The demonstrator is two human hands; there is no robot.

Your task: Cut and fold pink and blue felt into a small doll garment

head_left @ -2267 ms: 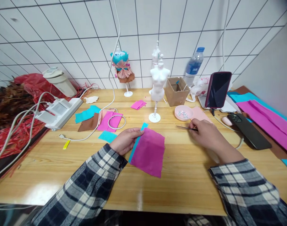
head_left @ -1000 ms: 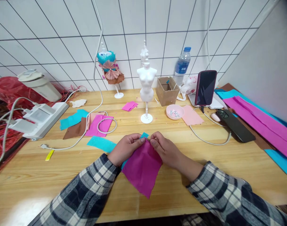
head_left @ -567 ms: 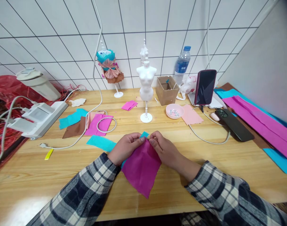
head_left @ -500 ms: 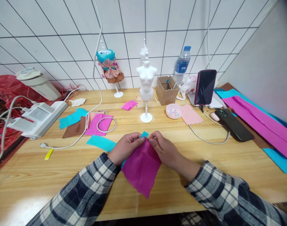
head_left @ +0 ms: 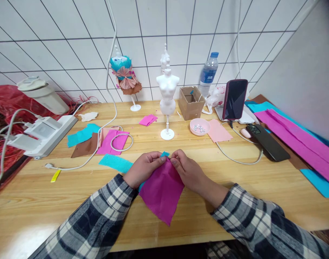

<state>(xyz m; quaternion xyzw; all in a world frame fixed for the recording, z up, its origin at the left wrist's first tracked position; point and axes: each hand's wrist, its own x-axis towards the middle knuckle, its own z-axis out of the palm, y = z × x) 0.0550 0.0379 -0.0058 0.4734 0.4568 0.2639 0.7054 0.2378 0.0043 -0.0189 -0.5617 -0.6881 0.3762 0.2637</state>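
Between my two hands hangs a magenta crepe paper piece (head_left: pixel 163 194), its lower corner pointing toward me. My left hand (head_left: pixel 144 167) pinches its top edge between thumb and fingers. Right beside it, my right hand (head_left: pixel 187 169) pinches the same edge, and the fingertips of both hands nearly meet. A small tip of turquoise paper (head_left: pixel 165 154) shows behind the fingertips. Under my left hand and wrist lies a turquoise strip (head_left: pixel 116 163) on the table. Beyond my hands stands a white mini dress form (head_left: pixel 167 90) on a round base.
A pink bowl of shiny beads (head_left: pixel 200 127), a cardboard box (head_left: pixel 191 102) and a water bottle (head_left: pixel 209 73) are at the back right. Phones (head_left: pixel 268 142) and folded paper lie right. A power strip (head_left: pixel 43 136) and white cable (head_left: pixel 80 167) are left. A decorated dress form (head_left: pixel 125 77) stands behind.
Almost nothing differs. The whole view has shifted very slightly, and both hands keep their pinch on the magenta paper.
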